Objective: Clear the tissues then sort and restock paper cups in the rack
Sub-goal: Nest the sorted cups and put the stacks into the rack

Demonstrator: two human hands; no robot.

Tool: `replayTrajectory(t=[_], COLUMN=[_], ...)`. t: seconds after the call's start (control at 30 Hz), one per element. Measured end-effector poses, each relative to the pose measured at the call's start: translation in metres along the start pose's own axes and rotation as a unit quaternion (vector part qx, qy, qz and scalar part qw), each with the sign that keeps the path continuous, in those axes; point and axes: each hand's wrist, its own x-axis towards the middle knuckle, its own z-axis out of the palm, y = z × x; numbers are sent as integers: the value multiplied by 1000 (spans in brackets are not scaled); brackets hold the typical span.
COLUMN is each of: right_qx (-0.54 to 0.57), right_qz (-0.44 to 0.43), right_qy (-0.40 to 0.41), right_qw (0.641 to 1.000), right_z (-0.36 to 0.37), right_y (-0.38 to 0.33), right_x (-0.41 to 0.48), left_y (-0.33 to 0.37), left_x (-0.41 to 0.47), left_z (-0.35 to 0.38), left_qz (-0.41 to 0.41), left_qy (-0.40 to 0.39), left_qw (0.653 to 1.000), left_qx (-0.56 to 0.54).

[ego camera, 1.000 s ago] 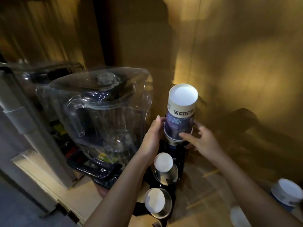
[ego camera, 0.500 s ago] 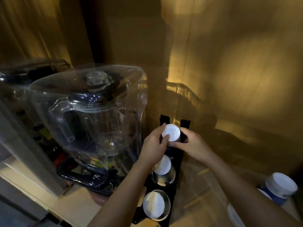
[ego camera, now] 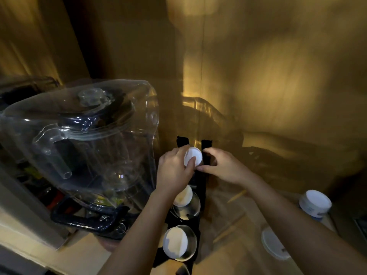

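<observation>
Cups (ego camera: pixel 192 159) are sitting upside down in the far slot of the rack (ego camera: pixel 203 187) — their stack running straight down into it. The left hand (ego camera: pixel 174 171) is pinching the top cup's left edge; the right hand (ego camera: pixel 222 167) is steadying the right, fingers half-curled.

Rack (ego camera: pixel 203 187) runs front to back on tabletop (ego camera: pixel 234 253), blender (ego camera: pixel 83 155) just left of it. Three cup stacks (ego camera: pixel 179 245) in rack holes. Two loose cups (ego camera: pixel 315 203) right, near front edge.
</observation>
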Motion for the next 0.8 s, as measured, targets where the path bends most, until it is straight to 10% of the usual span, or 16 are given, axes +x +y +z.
replayTrajectory(t=[0.37, 0.8], right_qx=[12, 41], right_qz=[59, 194], right_qy=[105, 138], right_qw=[993, 970], right_z=[-60, -23], right_y=[57, 165], right_x=[-64, -164], left_y=[110, 107], left_x=[4, -64], left_z=[34, 190], left_qz=[-8, -253], left_qy=[-52, -242], left_qw=[975, 870], left_qx=[-214, -347])
